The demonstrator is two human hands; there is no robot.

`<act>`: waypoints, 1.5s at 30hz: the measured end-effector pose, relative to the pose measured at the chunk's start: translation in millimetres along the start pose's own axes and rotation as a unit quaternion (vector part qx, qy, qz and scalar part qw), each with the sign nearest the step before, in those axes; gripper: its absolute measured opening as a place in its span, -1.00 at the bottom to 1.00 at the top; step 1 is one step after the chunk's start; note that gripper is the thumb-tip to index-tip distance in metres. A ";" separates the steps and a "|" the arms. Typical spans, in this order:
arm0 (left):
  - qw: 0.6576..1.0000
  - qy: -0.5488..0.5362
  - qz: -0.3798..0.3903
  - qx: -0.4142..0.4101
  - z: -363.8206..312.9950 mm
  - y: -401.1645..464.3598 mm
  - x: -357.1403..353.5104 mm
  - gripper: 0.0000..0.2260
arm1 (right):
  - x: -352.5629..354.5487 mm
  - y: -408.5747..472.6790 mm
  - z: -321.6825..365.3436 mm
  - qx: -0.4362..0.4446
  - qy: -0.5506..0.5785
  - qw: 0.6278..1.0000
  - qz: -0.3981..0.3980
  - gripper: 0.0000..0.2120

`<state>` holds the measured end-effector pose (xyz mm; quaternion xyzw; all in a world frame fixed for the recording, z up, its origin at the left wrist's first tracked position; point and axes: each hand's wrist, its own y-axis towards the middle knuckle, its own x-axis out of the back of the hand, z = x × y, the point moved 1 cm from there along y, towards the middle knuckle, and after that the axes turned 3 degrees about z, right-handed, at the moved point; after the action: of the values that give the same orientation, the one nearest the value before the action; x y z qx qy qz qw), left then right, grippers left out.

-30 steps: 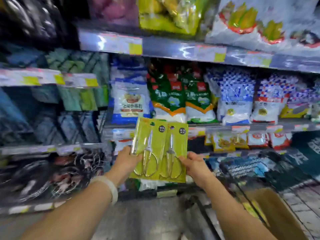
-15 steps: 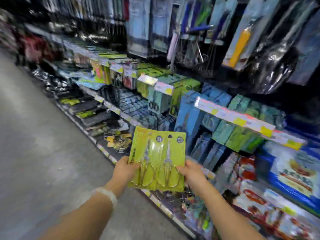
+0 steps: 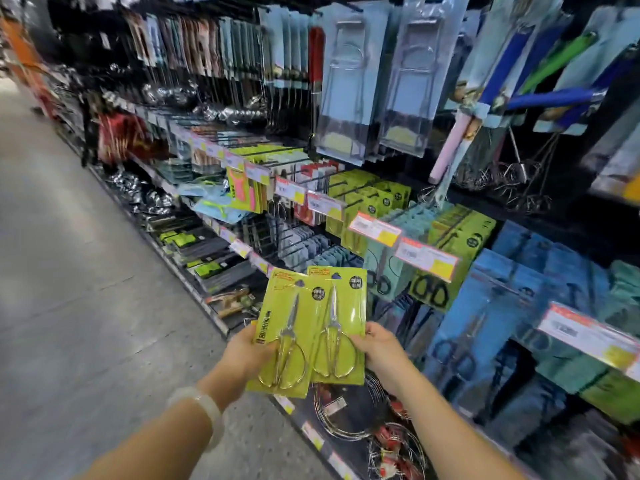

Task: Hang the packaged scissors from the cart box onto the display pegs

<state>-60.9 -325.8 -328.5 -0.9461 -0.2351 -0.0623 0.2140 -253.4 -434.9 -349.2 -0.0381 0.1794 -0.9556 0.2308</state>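
Packs point(image 3: 308, 327) raised; hands' point(image 3: 242, 355) fingers hidden.

Bright, even store light falls from above, and the floor point(image 3: 69, 289) looks pale and washed. Glare streaks the clear packs point(image 3: 377, 84) hanging high. The wide lens bends the shelves point(image 3: 214, 216) toward the edges. Far aisle and right edge are smeared with blur; the price tags point(image 3: 426, 258) are unreadable.
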 end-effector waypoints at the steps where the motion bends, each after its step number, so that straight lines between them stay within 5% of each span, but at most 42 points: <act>1: 1.000 0.000 0.005 0.000 -3.0 11.9 3.7 -0.90 | -2.9 10.2 3.8 -0.002 -0.006 1.000 -0.004 -0.90; 9: 0.998 0.025 0.065 0.007 -21.1 106.7 17.2 -0.84 | -13.9 75.8 20.7 -0.024 -0.021 0.997 -0.073 -0.99; 23: 0.964 0.119 0.235 -0.030 -67.7 254.1 62.3 -0.90 | -63.9 158.9 82.7 0.004 0.003 0.968 -0.250 -0.86; 37: 0.929 0.161 0.333 -0.023 -70.0 295.1 62.8 -0.78 | -71.0 180.2 75.0 -0.032 0.072 0.942 -0.326 -0.95; 41: 0.919 0.166 0.357 -0.016 -64.9 292.2 53.7 -0.79 | -64.8 181.0 79.2 -0.083 -0.075 0.915 -0.387 -0.57; 43: 0.912 0.177 0.369 -0.019 -62.3 288.8 47.8 -0.77 | -69.1 172.2 77.3 -0.085 -0.171 0.889 -0.416 -0.54; 45: 0.910 0.186 0.369 -0.016 -60.5 287.1 43.5 -0.73 | -76.8 163.7 70.3 -0.062 -0.163 0.906 -0.386 -0.60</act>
<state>111.8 -563.0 -372.5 -0.9399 0.1762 -0.1576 0.2466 -104.0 -558.5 -341.8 -0.2740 0.1696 -0.9373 -0.1328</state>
